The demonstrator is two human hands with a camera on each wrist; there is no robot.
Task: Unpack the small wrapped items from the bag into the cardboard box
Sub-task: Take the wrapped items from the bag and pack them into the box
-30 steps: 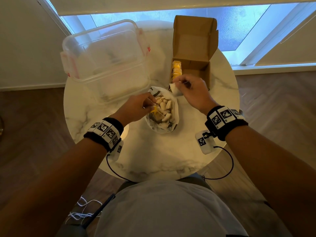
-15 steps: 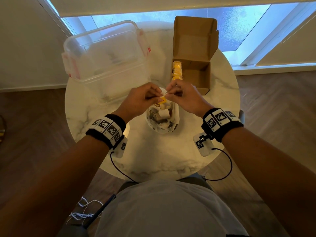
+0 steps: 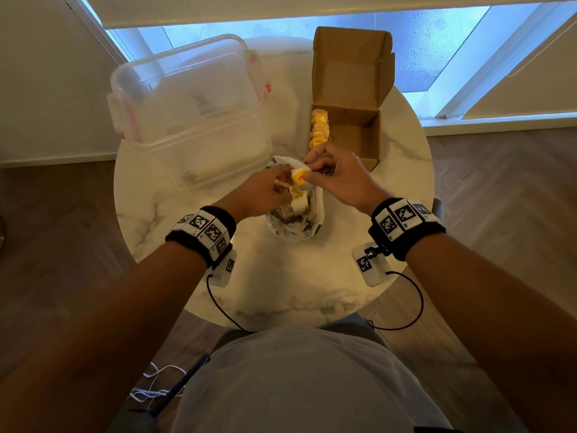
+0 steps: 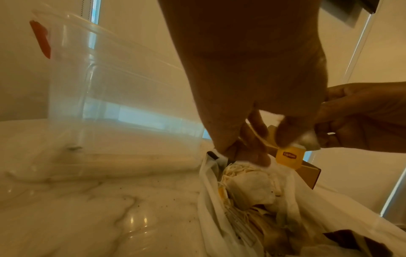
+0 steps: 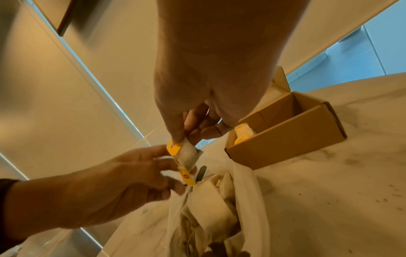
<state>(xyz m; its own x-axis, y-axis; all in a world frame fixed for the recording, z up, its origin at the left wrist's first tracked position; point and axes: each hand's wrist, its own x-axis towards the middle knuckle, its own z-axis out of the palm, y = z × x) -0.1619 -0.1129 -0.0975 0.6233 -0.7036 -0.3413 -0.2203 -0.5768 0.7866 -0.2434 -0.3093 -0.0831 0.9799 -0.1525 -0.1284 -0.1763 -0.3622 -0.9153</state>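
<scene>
A white plastic bag (image 3: 293, 231) full of wrapped tea bags lies open at the middle of the round table. Just above its mouth my right hand (image 3: 309, 170) pinches one tea bag (image 5: 189, 155) by its top, its yellow tag (image 4: 290, 156) showing. My left hand (image 3: 287, 182) is at the bag's mouth, fingers curled on a second tea bag with a yellow tag (image 5: 186, 179). The open cardboard box (image 3: 373, 135) stands right behind my right hand. A row of yellow tea bags (image 3: 320, 126) stands along the box's left wall.
A large clear plastic container (image 3: 187, 104) with red clips fills the table's back left, close to my left hand. The marble table (image 3: 281, 292) has bare surface in front of the bag. Its right edge lies just beyond the box.
My right hand came back from the box to the bag's mouth and took a tea bag. My left hand rose to meet it, then dropped back to the bag.
</scene>
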